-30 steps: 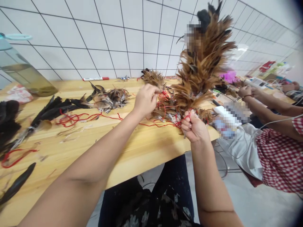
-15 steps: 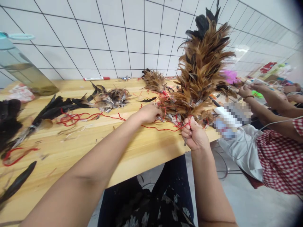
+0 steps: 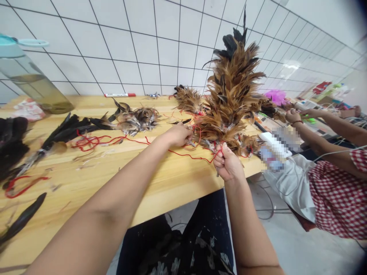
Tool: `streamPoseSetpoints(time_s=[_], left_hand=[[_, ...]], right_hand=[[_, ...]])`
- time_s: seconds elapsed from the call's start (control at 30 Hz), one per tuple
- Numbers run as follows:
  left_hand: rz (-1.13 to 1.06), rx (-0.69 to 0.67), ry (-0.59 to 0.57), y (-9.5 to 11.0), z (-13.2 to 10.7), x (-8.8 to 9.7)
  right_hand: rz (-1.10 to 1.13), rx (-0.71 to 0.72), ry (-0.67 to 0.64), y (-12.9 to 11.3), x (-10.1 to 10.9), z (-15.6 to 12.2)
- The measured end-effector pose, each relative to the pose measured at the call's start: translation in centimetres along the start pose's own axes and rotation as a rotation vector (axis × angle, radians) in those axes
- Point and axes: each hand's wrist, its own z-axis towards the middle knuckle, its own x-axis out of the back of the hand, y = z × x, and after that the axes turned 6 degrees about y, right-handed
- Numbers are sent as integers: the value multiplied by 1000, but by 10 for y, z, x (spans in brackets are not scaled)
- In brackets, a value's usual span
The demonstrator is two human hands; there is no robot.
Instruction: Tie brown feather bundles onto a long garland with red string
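Observation:
My right hand (image 3: 228, 163) is closed around the bottom of a feather duster (image 3: 232, 91), which stands up from my fist with brown feathers and a black tip. Red string (image 3: 195, 157) runs across the table to this hand and passes over its fingers. To the left, my left hand (image 3: 180, 134) has its fingers pinched together beside the duster's lower feathers. A small brown feather (image 3: 191, 144) shows at its fingertips, partly hidden. Behind the hands lies a bunch of brown feathers (image 3: 188, 100).
Brown feathers (image 3: 137, 120) and black feathers (image 3: 71, 128) lie along the wooden table (image 3: 114, 187). A water bottle (image 3: 40, 82) and a marker (image 3: 119, 95) are near the tiled wall. At right, a co-worker's hands (image 3: 295, 116) work beside a white object (image 3: 275, 144).
The duster and my right hand have shifted slightly left in view, the duster's top tipping left and lower. My left hand stays low by the feathers, a feather now showing at its fingertips.

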Motion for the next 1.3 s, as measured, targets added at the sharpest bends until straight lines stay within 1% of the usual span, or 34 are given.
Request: streamPoseSetpoints(time_s=[0.07,0.13,0.2,0.27,0.3,0.33,0.37,0.4,0.43,0.47,0.53,0.57,0.6,0.67,0.77,0.83,0.9,0.97,1.07,1.3], left_hand=[[-28,45,58,-5,-1,3],[-87,172,145,-12,-3,10],[-158,342,290,-19,-6,19],[-223,466,483,-24,-9,29],[-258,483,567,-25,-11,34],[-304,463,624,-24,-14,40],[-366,413,647,-21,-16,46],[-444,332,630,-16,-18,53],[-538,234,580,-9,-20,61],[-630,138,503,-1,-22,68],[-740,-52,287,17,-25,80],[-754,-135,195,27,-25,83],[-747,-195,138,35,-24,84],[-703,-254,90,50,-20,80],[-611,-216,126,60,-12,62],[-575,-179,152,62,-8,51],[-541,-145,180,62,-6,44],[-496,-111,215,63,-6,42],[-446,-94,252,64,-6,43],[-395,-133,252,68,-7,49]], right_hand=[[-7,-5,7,1,-1,0],[-21,-9,8,2,-2,1],[-36,-10,2,2,-3,2],[-47,-6,-1,3,-4,3],[-50,-6,2,4,-5,4],[-52,-6,5,5,-5,5],[-53,-7,6,5,-6,5],[-55,-9,7,6,-7,6],[-58,-13,8,7,-8,7],[-66,-19,9,8,-9,7],[-88,-27,16,9,-13,8],[-101,-27,20,10,-14,8],[-114,-24,27,10,-17,8],[-138,-17,49,11,-21,7],[-165,-25,55,11,-26,4],[-169,-35,33,11,-26,2],[-179,-60,14,10,-26,1],[-195,-81,6,10,-24,0],[-199,-66,1,10,-22,-1],[-204,-47,-42,8,-22,-8]])
